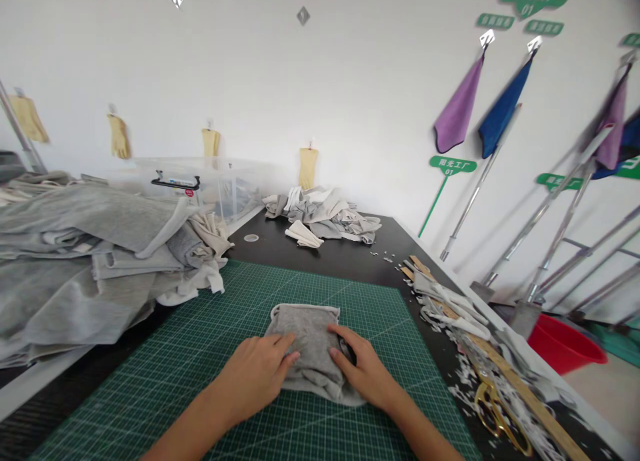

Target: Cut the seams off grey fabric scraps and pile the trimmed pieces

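In the head view, the gray cloth [307, 322] lies, seemingly folded, on the green cutting mat [200, 354], at six o'clock in my sight. My left grip [263, 371] rests on it from the eight o'clock side, thumb and forefinger narrowly parted; my right grip [367, 369] spreads wider at four o'clock, both presumably steadying soft layers. Whether either pinches, I cannot tell. On the table [345, 257], the fabric pile [100, 247] at ten and scissors [494, 399] at four perhaps leave my arms room.
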### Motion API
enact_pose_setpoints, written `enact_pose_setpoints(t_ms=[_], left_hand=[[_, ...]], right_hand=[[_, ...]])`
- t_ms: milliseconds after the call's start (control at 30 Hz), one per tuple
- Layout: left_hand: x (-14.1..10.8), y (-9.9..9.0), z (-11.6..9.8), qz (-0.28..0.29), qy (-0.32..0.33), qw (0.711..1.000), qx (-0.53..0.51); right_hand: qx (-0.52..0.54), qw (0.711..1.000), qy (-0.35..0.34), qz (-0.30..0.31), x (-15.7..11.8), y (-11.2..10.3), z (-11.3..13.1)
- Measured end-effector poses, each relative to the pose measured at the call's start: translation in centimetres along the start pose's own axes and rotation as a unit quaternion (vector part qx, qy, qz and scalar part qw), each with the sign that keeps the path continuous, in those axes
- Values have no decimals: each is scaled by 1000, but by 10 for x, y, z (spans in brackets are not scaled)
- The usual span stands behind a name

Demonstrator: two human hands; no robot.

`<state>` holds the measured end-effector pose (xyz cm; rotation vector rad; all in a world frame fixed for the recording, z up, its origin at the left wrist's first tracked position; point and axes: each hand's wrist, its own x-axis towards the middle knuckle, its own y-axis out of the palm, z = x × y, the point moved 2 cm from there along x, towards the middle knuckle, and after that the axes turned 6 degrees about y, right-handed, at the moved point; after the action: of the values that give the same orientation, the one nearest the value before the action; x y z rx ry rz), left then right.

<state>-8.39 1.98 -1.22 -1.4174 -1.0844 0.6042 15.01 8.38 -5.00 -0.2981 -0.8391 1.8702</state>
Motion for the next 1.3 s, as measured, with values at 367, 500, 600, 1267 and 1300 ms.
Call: enact_pose_setpoints(t_ms=[367,500,600,1267,1300], left_hand=[[1,-1,0,0,5,1000,-7],[-1,0,2,13,1,1000,-3],[-1,-2,1,16,8,1000,-8],[0,0,0,-4,1,1000,-6],[0,0,1,-4,-1,1000,-5]], right_hand=[[-2,1000,6,-3,-1,-1,0],[-1,1000,8,-3,-1,-1,-1],[-1,1000,9,-4,-1,-1,0],[-3,1000,0,-3,-1,-1,1],[-4,1000,3,-3,-1,-1,1]])
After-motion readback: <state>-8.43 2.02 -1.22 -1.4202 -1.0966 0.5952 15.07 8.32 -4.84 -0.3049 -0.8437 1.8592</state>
